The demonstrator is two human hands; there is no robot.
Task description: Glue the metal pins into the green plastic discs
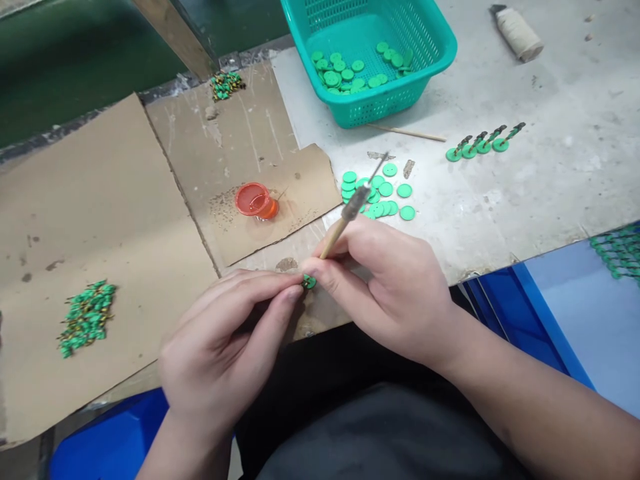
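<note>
Over the table's near edge, my left hand [225, 340] pinches a small green piece [309, 282] between thumb and fingertips. Just right of it, my right hand [385, 280] is closed around a needle tool [345, 223] with a wooden handle, its thin metal tip pointing up and away. The right fingertips are very close to the green piece; whether they touch it I cannot tell. Loose green discs [385, 190] lie beyond my right hand. A small red cup [253, 199] sits on cardboard ahead of my left hand.
A teal basket [385, 110] holds more green discs, with a thin stick [407, 132] in front. Discs bearing dark upright pieces [483, 145] form a row at right. Small green-and-gold parts [89, 317] are heaped on the left cardboard [100, 200]. A bottle [519, 35] lies at far right.
</note>
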